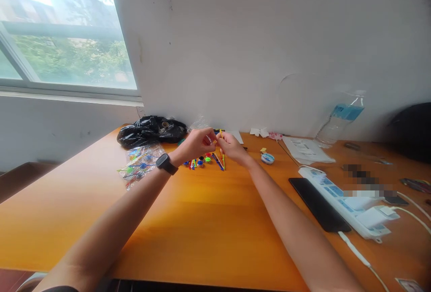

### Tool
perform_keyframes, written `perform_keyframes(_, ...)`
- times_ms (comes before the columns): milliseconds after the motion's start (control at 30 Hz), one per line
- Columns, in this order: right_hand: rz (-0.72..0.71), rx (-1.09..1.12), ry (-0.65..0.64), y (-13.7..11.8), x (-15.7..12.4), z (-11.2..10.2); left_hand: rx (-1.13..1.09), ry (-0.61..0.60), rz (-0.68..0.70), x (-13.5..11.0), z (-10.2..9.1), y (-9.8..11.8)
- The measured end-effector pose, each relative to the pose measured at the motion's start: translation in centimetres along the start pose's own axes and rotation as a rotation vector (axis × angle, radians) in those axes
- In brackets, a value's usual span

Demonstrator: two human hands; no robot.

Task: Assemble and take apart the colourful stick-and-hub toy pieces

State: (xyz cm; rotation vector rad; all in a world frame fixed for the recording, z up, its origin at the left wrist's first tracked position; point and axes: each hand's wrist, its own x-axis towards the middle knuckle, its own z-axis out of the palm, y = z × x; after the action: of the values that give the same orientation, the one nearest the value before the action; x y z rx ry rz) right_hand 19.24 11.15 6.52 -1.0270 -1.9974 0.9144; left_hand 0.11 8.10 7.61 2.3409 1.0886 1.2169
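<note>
Above the far part of the wooden table, both hands meet with their fingertips close together. My right hand [232, 148] is closed in a pinch on a thin yellow stick [221, 133], whose upper end pokes out above the fingers. My left hand [199, 143], with a black watch on its wrist, is pinched too; its fingertips meet the yellow piece, and whatever else they hold is too small to make out. Under the hands lie small coloured plastic parts [200, 162], among them blue, green and red round pieces, plus blue and green-yellow sticks [218, 161].
A clear bag of coloured parts [141, 166] and a black plastic bag [148, 132] lie to the left. Rightward are a small round container [267, 159], a black phone [318, 204], a white power strip [343, 202] with cables, and a tilted bottle [340, 123] by the wall.
</note>
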Motion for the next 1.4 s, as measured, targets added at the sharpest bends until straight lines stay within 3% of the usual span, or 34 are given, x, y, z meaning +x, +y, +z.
perform_keyframes(233, 0.34, -0.451, -0.05, 4.8, 1.1, -0.5, 0.057, -0.278, -0.061, -1.1, 0.9, -2.7)
perform_keyframes(367, 0.423, -0.493, -0.087, 7.0, 1.1, -0.6, 0.097, -0.462, -0.042, -1.6, 1.8, -3.3)
perform_keyframes(500, 0.476, -0.457, -0.137, 7.5, 1.0, -0.5, 0.161, -0.505, -0.039, -1.5, 1.6, -3.5)
perform_keyframes(667, 0.443, -0.457, -0.11, 7.6, 1.1, -0.4, 0.142, -0.54, -0.179, -1.5, 0.9, -3.3)
perform_keyframes(767, 0.399, -0.468, -0.09, 7.8, 1.1, -0.3, 0.157, -0.551, -0.185, -1.5, 0.8, -3.4)
perform_keyframes(1000, 0.282, -0.439, -0.095, 7.8, 1.0, 0.4, 0.283, -0.447, 0.037, -1.3, 1.1, -4.4)
perform_keyframes(1133, 0.214, -0.415, -0.106, 7.6, 0.9, 1.4, 0.264, -0.461, 0.047, -1.5, 1.2, -4.7)
perform_keyframes(1400, 0.102, -0.375, -0.12, 7.2, 1.0, 3.6, 0.22, -0.573, -0.13, -1.9, 0.7, -5.0)
